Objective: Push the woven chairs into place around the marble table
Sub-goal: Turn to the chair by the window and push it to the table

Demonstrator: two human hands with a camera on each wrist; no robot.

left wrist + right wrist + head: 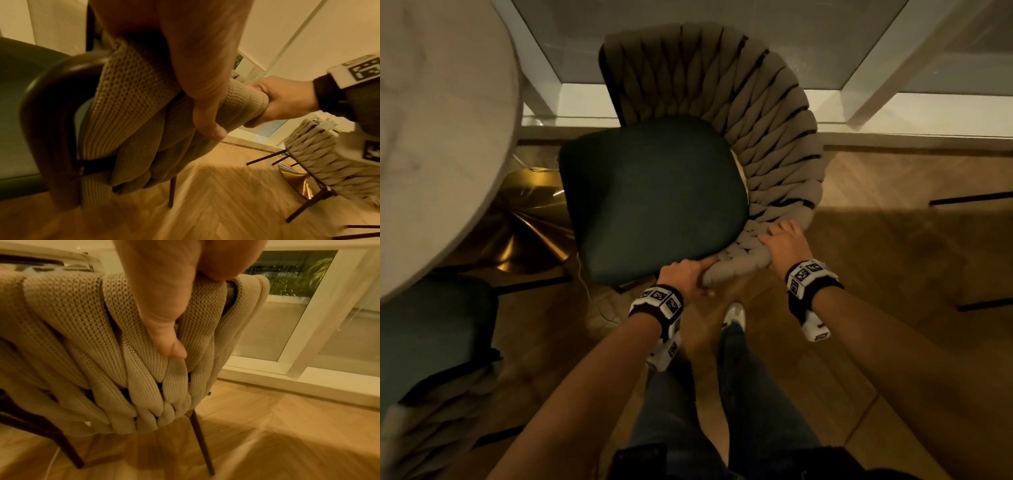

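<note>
Marble table beside gripped chair

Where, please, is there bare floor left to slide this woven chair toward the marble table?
Bare wood floor lies right of the woven chair, up to the window frame. It is crowded on the left: the gold table base sits beside the seat, under the marble table, with a second chair close below.
</note>
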